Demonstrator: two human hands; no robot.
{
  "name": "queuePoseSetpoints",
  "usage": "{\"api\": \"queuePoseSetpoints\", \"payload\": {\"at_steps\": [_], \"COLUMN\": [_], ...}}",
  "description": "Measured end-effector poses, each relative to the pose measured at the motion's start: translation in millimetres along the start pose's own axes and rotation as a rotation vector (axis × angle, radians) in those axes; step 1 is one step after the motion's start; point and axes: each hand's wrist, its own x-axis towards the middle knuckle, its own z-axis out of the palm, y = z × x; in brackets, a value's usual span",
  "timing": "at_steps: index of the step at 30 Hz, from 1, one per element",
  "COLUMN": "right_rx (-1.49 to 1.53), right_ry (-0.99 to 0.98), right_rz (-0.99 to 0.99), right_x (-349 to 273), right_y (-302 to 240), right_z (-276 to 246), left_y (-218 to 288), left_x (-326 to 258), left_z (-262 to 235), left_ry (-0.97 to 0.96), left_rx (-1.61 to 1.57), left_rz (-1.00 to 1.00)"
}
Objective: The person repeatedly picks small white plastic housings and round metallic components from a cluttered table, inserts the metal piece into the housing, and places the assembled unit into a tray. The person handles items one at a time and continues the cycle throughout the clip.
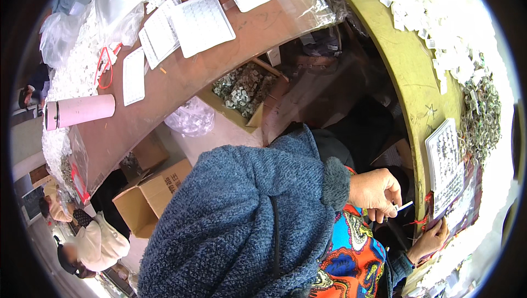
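Our left hand [379, 194] pinches a small white piece [405, 206] right at the fingertips! Beyond that pinch sits a filled white tray [430, 159], our right hand [431, 241] at its end, grip there we can't tell.

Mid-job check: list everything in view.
Small flat piece: 1, white, left hand
Tray: at least 1, white, yellow table
Second table: 1, brown, upper left
Loose pieces: many, white, both tables
Glinting parts: many, greenish, right of tray
Flat trays: at least 3, white, second table
Bottle: 1, pink, second table's left
Cord: 1, red, near bottle
Plastic bags: several, clear, upper left
Cardboard boxes: at least 2, brown, below second table
Other person: at least 1, pale top, lower left
Patterned cloth: 1, multicoloured, lower middle
Sleeves: 2, blue, lower half
Left hand: 1, bare, right side
Right hand: 1, bare, lower right
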Motion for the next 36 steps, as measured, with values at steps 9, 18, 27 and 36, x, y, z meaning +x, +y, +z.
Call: {"api": "queuePoseSetpoints", "payload": {"at_steps": [9,18,27,36], "right_rx": [0.088,-0.009,0.149,0.563], "right_ry": [-0.165,-0.157,0.046,-0.082], "right_rz": [0.151,0.048,-0.050,0.336], "right_x": [-1,1,-10,-5], "right_y": [8,9,9,35], "right_z": [-14,-14,4,15], "left_y": [0,-8,0,-8], "left_x": [-1,-6,-10,15], "left_z": [-1,1,4,16], "left_ry": [0.022,0.030,0.059,0.084], "left_rx": [-0.012,-0.022,0.000,0.043], "left_rz": [0.018,0.060,-0.051,-0.149]}}
